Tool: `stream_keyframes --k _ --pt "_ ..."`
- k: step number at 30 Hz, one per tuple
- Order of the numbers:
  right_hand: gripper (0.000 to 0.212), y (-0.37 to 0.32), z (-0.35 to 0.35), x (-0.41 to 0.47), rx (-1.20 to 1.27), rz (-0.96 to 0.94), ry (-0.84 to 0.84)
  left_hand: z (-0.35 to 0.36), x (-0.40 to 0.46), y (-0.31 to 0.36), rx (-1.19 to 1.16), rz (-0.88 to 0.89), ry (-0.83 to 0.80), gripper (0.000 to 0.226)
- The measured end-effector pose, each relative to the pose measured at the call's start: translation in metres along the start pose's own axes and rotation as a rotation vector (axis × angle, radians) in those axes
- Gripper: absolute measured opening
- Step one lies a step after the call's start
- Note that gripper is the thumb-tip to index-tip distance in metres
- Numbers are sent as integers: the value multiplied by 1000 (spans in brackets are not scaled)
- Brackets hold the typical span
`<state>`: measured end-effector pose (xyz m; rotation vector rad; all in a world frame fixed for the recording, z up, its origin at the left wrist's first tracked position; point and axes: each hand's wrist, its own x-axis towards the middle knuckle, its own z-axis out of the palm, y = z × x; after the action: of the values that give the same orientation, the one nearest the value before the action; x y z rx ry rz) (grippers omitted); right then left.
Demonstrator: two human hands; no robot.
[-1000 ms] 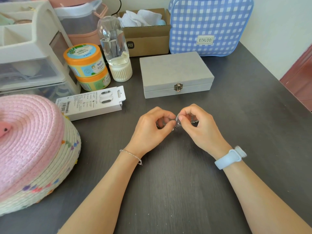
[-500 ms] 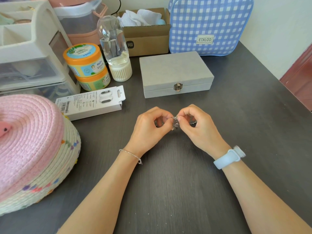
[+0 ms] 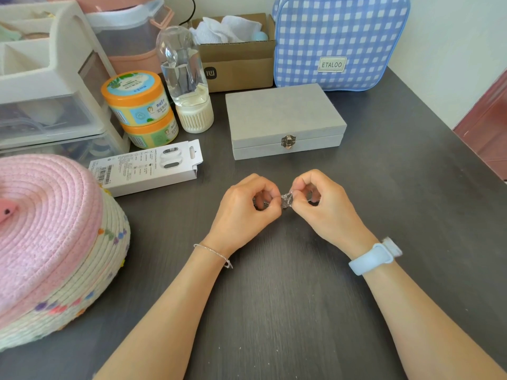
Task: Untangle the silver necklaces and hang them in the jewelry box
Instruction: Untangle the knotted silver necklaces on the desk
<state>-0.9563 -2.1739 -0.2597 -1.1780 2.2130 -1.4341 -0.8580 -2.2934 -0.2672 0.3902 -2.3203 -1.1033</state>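
Your left hand (image 3: 242, 208) and right hand (image 3: 323, 207) pinch the tangled silver necklaces (image 3: 286, 200) before the latched jewelry box (image 3: 285, 119); pulling apart may tighten the knot

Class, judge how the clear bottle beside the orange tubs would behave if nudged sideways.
The clear bottle stands tall and narrow, so it probably tips easily. Liquid sits only in its lower part, which may steady it somewhat. Its rounded body would likely roll once down.
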Motion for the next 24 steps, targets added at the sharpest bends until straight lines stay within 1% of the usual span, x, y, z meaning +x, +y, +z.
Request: stream_keyframes --k 3,6,9,12,14,15,17,19,20,22,24 --pt "25 -2 4 0 191 25 9 0 0 0 -7 -1 -12 4" --pt "24 -2 3 2 272 49 21 -2 0 2 -53 -26 6 3" --pt "27 -1 3 2 257 32 -16 -4 1 3 -138 -73 33 3" --pt "32 1 6 1 171 -26 -69 -5 1 3 -198 -117 40 5" --pt "27 0 5 0 155 -51 -56 -6 1 2 -214 -121 29 12" --pt "23 -1 4 0 209 -38 -33 -6 1 1 -219 -124 22 18" --pt "21 -4 2 2 429 29 15 -6 1 2 -215 -134 -1 24" --pt "17 -5 -1 4 634 95 28 -5 1 3 -189 -135 -25 24" --pt "15 -4 -1 4 692 118 17 -5 1 4 -186 -137 -27 23" --pt "14 -4 -1 5 735 146 -21 -5 1 4 -209 -160 -7 21" --pt "16 -4 -1 3 709 147 -67 -7 2 5 -249 -198 16 19"
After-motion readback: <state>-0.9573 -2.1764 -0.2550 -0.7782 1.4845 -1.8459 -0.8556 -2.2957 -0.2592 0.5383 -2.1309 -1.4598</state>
